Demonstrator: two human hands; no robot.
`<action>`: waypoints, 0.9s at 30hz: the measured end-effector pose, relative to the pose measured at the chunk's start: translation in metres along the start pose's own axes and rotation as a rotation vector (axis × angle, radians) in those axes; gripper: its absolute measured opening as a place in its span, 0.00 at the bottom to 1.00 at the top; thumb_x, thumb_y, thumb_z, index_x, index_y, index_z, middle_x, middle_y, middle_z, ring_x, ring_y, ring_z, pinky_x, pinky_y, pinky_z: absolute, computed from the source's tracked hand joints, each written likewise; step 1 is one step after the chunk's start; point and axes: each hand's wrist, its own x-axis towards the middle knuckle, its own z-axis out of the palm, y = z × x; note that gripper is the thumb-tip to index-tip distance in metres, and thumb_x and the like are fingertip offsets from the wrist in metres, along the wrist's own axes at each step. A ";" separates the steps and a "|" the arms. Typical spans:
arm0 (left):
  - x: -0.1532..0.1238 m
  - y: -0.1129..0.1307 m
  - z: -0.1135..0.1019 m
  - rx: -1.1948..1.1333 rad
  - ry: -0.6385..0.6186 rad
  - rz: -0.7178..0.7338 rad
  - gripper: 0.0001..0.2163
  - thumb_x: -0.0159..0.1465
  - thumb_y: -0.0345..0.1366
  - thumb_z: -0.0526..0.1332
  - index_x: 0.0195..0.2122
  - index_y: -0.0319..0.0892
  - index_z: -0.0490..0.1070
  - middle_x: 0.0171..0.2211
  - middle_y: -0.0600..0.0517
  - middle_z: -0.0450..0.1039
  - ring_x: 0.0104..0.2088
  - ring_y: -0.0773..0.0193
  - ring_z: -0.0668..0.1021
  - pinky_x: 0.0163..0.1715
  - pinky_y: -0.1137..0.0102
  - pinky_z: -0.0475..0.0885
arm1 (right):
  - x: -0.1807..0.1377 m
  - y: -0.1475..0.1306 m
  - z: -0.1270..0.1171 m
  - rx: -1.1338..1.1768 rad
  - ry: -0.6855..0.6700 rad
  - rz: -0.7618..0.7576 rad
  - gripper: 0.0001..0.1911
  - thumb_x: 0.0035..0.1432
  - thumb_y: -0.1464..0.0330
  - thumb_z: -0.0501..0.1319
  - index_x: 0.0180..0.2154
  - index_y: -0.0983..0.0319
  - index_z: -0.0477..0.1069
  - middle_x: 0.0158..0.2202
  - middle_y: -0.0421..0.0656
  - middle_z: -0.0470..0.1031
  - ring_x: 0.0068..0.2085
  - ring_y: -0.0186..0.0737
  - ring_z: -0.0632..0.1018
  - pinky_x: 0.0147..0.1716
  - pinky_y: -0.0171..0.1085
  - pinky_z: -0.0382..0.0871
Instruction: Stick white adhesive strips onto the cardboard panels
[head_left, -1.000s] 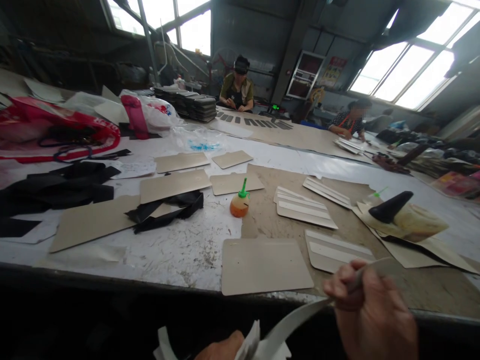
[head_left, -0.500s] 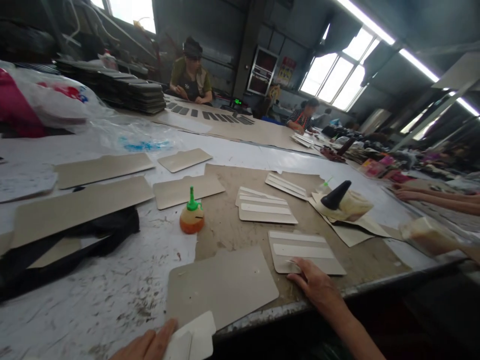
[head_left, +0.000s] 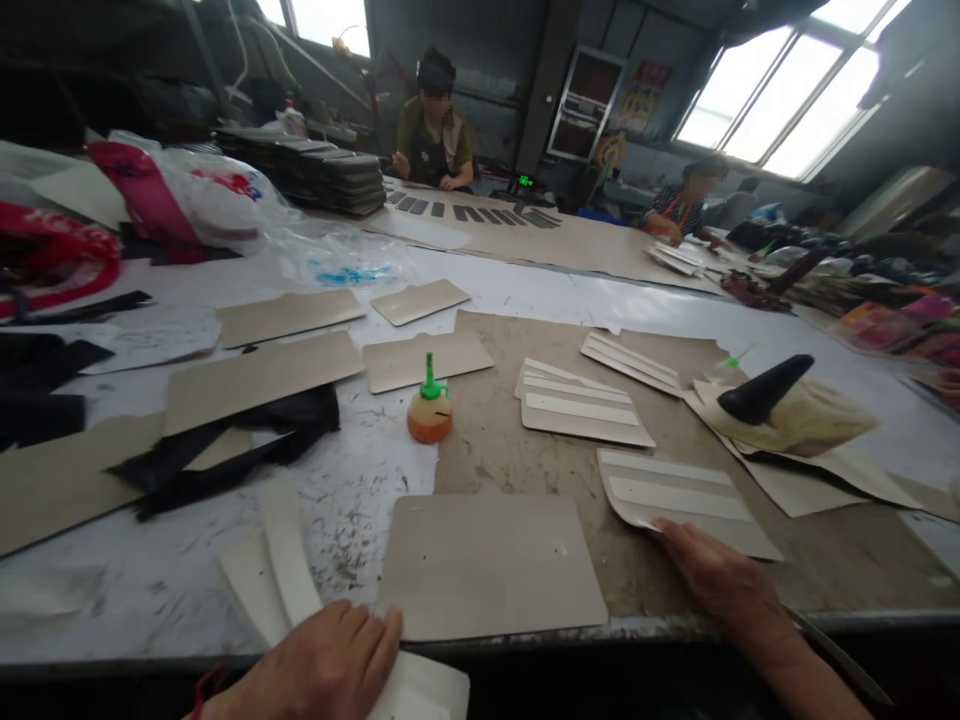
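My left hand (head_left: 337, 650) is closed on white card pieces (head_left: 424, 690) at the table's front edge. Long white strips (head_left: 289, 560) stick out beyond it, and its fingertips reach the corner of a plain grey-beige card panel (head_left: 495, 570) lying flat. My right hand (head_left: 720, 580) pinches the near edge of a card panel with pale stripes (head_left: 675, 490), whose left corner curls up a little. Behind that panel lies a small fanned stack of similar striped panels (head_left: 581, 405). My right thumb is mostly hidden.
A green-topped glue bottle (head_left: 430, 410) stands mid-table. More beige panels (head_left: 262, 380) and black material (head_left: 300, 440) lie left. On the right, a black cone-shaped object (head_left: 765, 390) rests on a yellowish bundle. Two co-workers sit across the table, one by dark stacked pieces (head_left: 300, 170).
The view has swung right and things sit differently in frame. My right hand has lifted the striped panel's near left corner slightly. My left hand shows more fully, with white strips now visible beyond it.
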 end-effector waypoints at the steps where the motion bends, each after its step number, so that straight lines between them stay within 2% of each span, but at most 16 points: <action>1: 0.001 0.002 -0.004 -0.014 -0.023 0.014 0.18 0.54 0.16 0.48 0.43 0.31 0.67 0.28 0.50 0.72 0.25 0.63 0.73 0.27 0.68 0.69 | 0.000 0.002 0.000 -0.002 0.015 0.030 0.21 0.65 0.57 0.46 0.40 0.60 0.74 0.35 0.47 0.77 0.34 0.45 0.78 0.34 0.40 0.70; 4: -0.001 0.008 -0.008 -0.056 -0.045 0.038 0.18 0.54 0.18 0.49 0.44 0.31 0.67 0.29 0.49 0.72 0.25 0.61 0.72 0.25 0.66 0.69 | 0.001 -0.010 -0.006 -0.001 0.058 0.094 0.24 0.64 0.54 0.45 0.46 0.62 0.70 0.43 0.51 0.75 0.41 0.49 0.77 0.40 0.45 0.70; 6: -0.004 0.009 -0.007 -0.078 -0.014 0.034 0.18 0.55 0.18 0.48 0.45 0.30 0.67 0.29 0.49 0.71 0.24 0.61 0.71 0.24 0.65 0.68 | 0.006 -0.033 -0.017 0.068 0.058 0.144 0.24 0.65 0.55 0.44 0.50 0.63 0.66 0.47 0.51 0.73 0.46 0.49 0.74 0.45 0.47 0.68; 8: -0.007 0.008 -0.007 -0.112 0.028 0.041 0.17 0.56 0.18 0.48 0.45 0.29 0.67 0.28 0.49 0.71 0.23 0.62 0.71 0.23 0.66 0.68 | 0.014 -0.066 -0.031 0.250 -0.005 0.230 0.23 0.66 0.57 0.41 0.50 0.61 0.66 0.47 0.49 0.72 0.50 0.47 0.71 0.50 0.47 0.63; 10: -0.010 0.006 -0.007 -0.153 0.028 0.032 0.16 0.58 0.18 0.48 0.45 0.29 0.66 0.26 0.50 0.70 0.23 0.63 0.71 0.24 0.67 0.68 | 0.026 -0.102 -0.043 0.401 -0.091 0.267 0.23 0.65 0.55 0.42 0.44 0.58 0.69 0.42 0.47 0.72 0.46 0.47 0.71 0.49 0.49 0.63; 13: -0.017 0.005 -0.005 -0.205 0.126 -0.070 0.15 0.60 0.18 0.45 0.45 0.29 0.65 0.24 0.51 0.68 0.22 0.64 0.70 0.22 0.69 0.66 | 0.045 -0.147 -0.056 0.550 -0.263 0.202 0.22 0.64 0.54 0.43 0.36 0.58 0.70 0.34 0.45 0.70 0.41 0.47 0.71 0.44 0.48 0.62; 16: -0.021 0.004 0.001 -0.163 0.219 -0.188 0.14 0.61 0.20 0.44 0.44 0.31 0.65 0.24 0.51 0.66 0.22 0.63 0.68 0.22 0.67 0.64 | 0.062 -0.177 -0.063 0.609 -0.385 0.175 0.18 0.63 0.56 0.45 0.35 0.59 0.67 0.34 0.44 0.69 0.38 0.45 0.70 0.41 0.46 0.62; 18: -0.017 0.000 0.004 -0.144 0.224 -0.225 0.13 0.62 0.20 0.45 0.43 0.32 0.66 0.25 0.51 0.66 0.23 0.63 0.68 0.22 0.66 0.65 | 0.073 -0.193 -0.067 0.657 -0.470 0.181 0.13 0.62 0.59 0.47 0.36 0.59 0.65 0.33 0.41 0.69 0.37 0.42 0.70 0.38 0.43 0.62; 20: -0.011 -0.005 0.008 -0.170 0.245 -0.249 0.12 0.63 0.21 0.45 0.41 0.32 0.66 0.27 0.49 0.67 0.27 0.63 0.69 0.25 0.66 0.68 | 0.084 -0.209 -0.070 0.710 -0.540 0.162 0.10 0.62 0.62 0.48 0.35 0.58 0.63 0.31 0.39 0.68 0.33 0.39 0.70 0.35 0.39 0.61; 22: -0.006 -0.011 0.014 -0.192 0.281 -0.265 0.11 0.65 0.22 0.45 0.39 0.32 0.67 0.33 0.45 0.69 0.35 0.59 0.72 0.33 0.65 0.71 | 0.096 -0.226 -0.071 0.737 -0.583 0.111 0.08 0.61 0.65 0.50 0.32 0.59 0.64 0.28 0.37 0.68 0.31 0.38 0.70 0.32 0.37 0.60; 25: -0.003 -0.017 0.023 -0.163 0.301 -0.262 0.12 0.65 0.23 0.46 0.41 0.30 0.68 0.43 0.39 0.70 0.47 0.53 0.72 0.45 0.61 0.72 | 0.112 -0.251 -0.067 0.711 -0.578 0.032 0.08 0.60 0.69 0.53 0.29 0.60 0.66 0.28 0.38 0.70 0.32 0.38 0.71 0.31 0.35 0.60; 27: -0.004 -0.021 0.027 -0.155 0.268 -0.225 0.12 0.66 0.24 0.46 0.43 0.30 0.68 0.44 0.39 0.72 0.47 0.54 0.73 0.45 0.61 0.73 | 0.121 -0.266 -0.061 0.670 -0.554 -0.010 0.07 0.60 0.71 0.54 0.30 0.60 0.68 0.30 0.39 0.72 0.33 0.37 0.71 0.32 0.34 0.61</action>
